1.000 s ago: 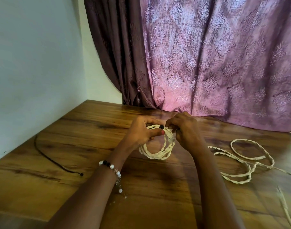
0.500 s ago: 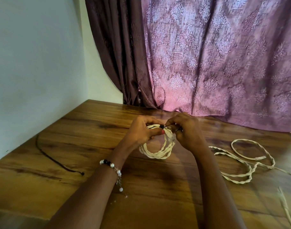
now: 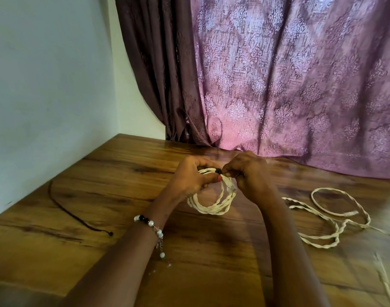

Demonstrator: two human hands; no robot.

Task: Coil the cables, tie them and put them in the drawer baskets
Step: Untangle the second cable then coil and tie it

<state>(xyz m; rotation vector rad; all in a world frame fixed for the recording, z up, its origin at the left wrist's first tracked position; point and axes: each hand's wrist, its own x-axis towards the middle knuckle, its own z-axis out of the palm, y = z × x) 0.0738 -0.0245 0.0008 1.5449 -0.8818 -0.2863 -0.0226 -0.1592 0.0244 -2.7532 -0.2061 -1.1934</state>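
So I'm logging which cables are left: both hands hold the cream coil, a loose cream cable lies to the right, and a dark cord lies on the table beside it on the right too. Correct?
Not quite. The head view shows the dark cord on the left of the table, near the wall. The rest holds: left hand and right hand hold the cream coil, and the loose cream cable lies right.

Cream twisted cable coil [image 3: 214,203], black tie [image 3: 217,171], brown wood-grain table [image 3: 123,173], purple damask-patterned curtain [image 3: 289,85], pale wall [image 3: 45,85] upper left, white-and-black bead bracelet [image 3: 149,224].
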